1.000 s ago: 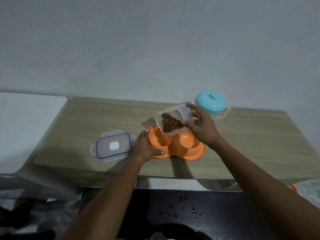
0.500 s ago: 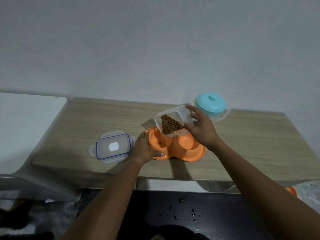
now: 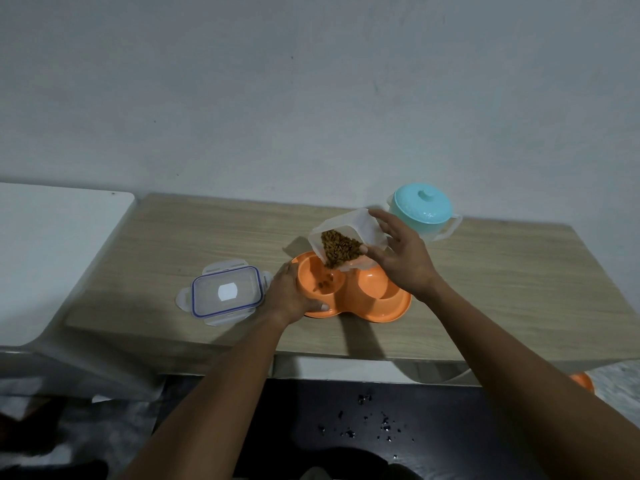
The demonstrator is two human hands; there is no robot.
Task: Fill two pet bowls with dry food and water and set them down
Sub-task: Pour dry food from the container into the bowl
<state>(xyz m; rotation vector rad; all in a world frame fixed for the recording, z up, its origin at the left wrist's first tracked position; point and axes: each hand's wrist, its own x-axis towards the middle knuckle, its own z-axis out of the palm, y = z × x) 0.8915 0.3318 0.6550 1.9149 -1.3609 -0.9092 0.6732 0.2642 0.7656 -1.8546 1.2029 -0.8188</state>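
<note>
An orange double pet bowl [image 3: 381, 308] sits near the front edge of a wooden table [image 3: 502, 289]. My left hand [image 3: 287, 296] grips its left rim. My right hand [image 3: 401, 261] holds a clear plastic container [image 3: 346, 233] tilted steeply over the left bowl. Brown dry food [image 3: 339, 252] is heaped at the container's lower corner, and a few pieces [image 3: 323, 284] lie in the left bowl. The right bowl looks bare.
The container's clear lid [image 3: 227, 295] with a blue seal lies flat left of the bowl. A turquoise lidded pot [image 3: 422, 209] with handles stands behind my right hand. A white surface [image 3: 52, 254] adjoins the table on the left. Dark floor with crumbs lies below.
My right hand has tipped the container further toward the left bowl, and the first pieces of food have dropped into it. My left hand has stayed on the rim.
</note>
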